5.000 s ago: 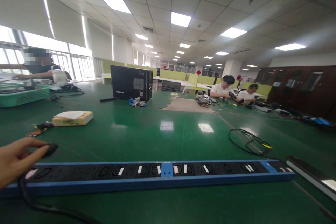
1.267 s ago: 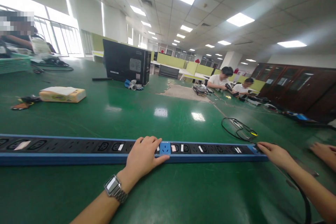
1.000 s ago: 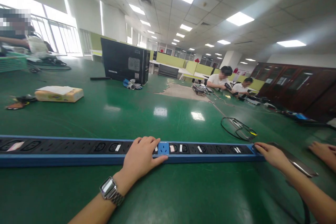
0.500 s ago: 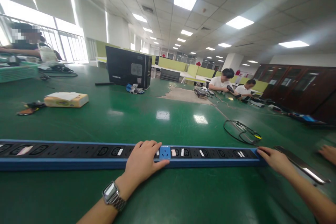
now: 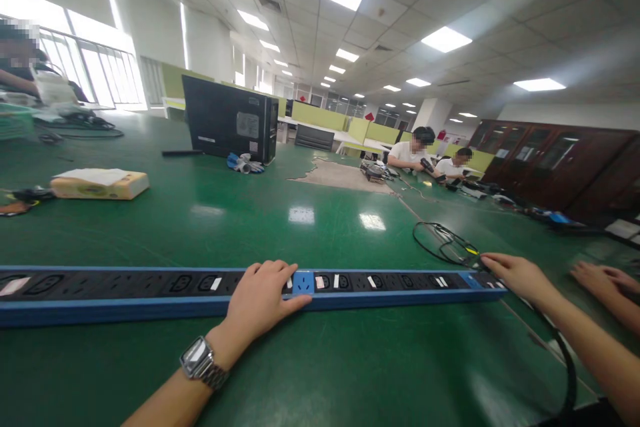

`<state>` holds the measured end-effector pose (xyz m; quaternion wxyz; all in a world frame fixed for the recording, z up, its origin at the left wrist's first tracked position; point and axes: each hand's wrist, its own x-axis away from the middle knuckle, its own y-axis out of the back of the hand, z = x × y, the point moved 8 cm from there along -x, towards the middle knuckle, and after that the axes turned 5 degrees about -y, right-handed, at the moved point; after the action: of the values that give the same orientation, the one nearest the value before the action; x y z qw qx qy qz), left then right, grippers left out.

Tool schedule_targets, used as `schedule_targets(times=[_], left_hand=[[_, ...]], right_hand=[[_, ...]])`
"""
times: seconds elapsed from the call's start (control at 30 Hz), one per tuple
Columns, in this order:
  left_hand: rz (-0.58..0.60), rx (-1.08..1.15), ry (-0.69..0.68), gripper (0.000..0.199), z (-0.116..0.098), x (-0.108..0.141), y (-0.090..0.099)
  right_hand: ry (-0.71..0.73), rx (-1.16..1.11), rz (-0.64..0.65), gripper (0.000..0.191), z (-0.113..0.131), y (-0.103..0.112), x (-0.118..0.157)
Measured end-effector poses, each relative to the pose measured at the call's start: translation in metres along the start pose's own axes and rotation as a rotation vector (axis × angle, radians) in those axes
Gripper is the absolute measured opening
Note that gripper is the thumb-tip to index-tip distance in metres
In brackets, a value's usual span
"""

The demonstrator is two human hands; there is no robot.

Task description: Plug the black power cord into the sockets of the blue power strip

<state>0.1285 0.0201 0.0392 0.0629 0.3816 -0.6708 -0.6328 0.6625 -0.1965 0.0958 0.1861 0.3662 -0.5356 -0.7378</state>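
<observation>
A long blue and black power strip [image 5: 385, 281] lies across the green table, running past the left edge of the view. My left hand [image 5: 263, 297] is closed over its middle, fingers over the far side and thumb along the near edge, beside a bright blue socket [image 5: 303, 283]. At the strip's right end, my right hand [image 5: 520, 277] has its fingers and thumb drawn together at the far corner. A black cable [image 5: 567, 353] runs from near that end, under my right forearm, to the lower right. What sits between those fingertips is partly hidden.
Another person's hands [image 5: 607, 280] rest at the right. Beyond the strip lie a coiled cable [image 5: 440, 243], a tissue pack [image 5: 100, 183], gloves [image 5: 245, 163] and a black computer case [image 5: 230, 117]. Two people [image 5: 407, 150] work farther back; one more person sits at left.
My right hand has shifted to the strip's far corner. The dark flat panel beside the right end no longer shows there, and the black cable is visible. The other person's hands have come closer.
</observation>
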Motion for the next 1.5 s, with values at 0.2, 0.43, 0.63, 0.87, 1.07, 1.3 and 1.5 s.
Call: schedule_targets(times=[0.2, 0.43, 0.63, 0.87, 1.07, 1.3, 1.5], left_hand=[[0.010, -0.001, 0.010, 0.059, -0.001, 0.001, 0.000], [0.018, 0.006, 0.007, 0.061, 0.000, 0.000, -0.001], [0.015, -0.007, -0.004, 0.062, 0.000, 0.001, -0.004], [0.024, -0.024, 0.003, 0.062, -0.001, 0.000, -0.004], [0.038, -0.043, 0.005, 0.062, -0.001, -0.001, -0.005], [0.019, -0.061, -0.010, 0.062, -0.001, 0.001, -0.005], [0.003, -0.037, -0.010, 0.061, 0.000, 0.001, -0.004]], right_hand=[[0.026, 0.023, 0.121, 0.050, 0.030, -0.050, 0.020], [0.050, 0.053, 0.165, 0.045, 0.032, -0.050, 0.017], [0.050, 0.058, 0.179, 0.052, 0.026, -0.054, 0.019], [-0.033, 0.127, 0.093, 0.056, 0.015, -0.061, 0.023], [0.023, 0.169, 0.121, 0.052, 0.021, -0.066, 0.029], [0.061, 0.168, 0.149, 0.051, 0.033, -0.068, 0.031], [0.006, 0.134, 0.086, 0.046, 0.043, -0.010, 0.013]])
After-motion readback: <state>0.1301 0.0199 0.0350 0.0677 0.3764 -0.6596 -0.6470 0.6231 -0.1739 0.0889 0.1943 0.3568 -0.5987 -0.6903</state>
